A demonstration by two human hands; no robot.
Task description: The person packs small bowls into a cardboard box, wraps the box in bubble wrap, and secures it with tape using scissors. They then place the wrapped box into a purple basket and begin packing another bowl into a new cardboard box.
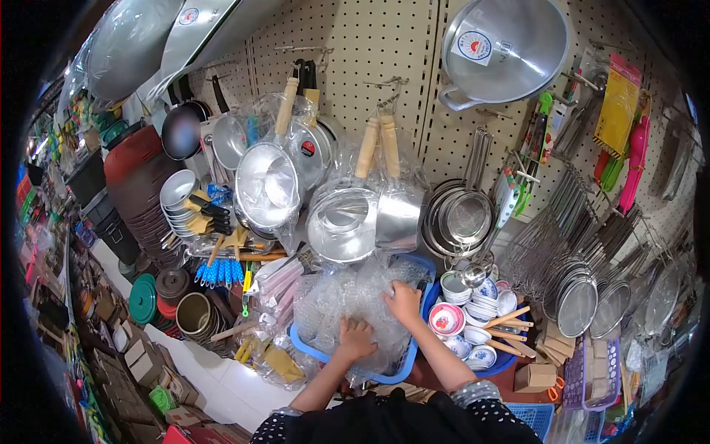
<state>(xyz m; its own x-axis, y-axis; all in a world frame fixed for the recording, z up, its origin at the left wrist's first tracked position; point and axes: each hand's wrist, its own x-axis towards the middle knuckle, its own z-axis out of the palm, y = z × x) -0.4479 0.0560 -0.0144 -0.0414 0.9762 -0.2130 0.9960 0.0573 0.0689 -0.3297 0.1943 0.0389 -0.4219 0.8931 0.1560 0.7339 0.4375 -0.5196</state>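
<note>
Clear bubble wrap (333,296) is heaped in a blue plastic basket (405,368) right in front of me. My left hand (358,338) lies on the near part of the heap with its fingers spread. Farther up and to the right, my right hand (403,302) has its fingers bent into the wrap, gripping it near the basket's right side. Whatever lies beneath the wrap is hidden.
To the right, a blue tub (504,362) holds bowls and wooden-handled utensils. Saucepans in plastic (342,222) and strainers (466,218) hang on the pegboard (355,44) ahead. Stacked pots (196,314) stand left, and a purple basket (592,377) stands right.
</note>
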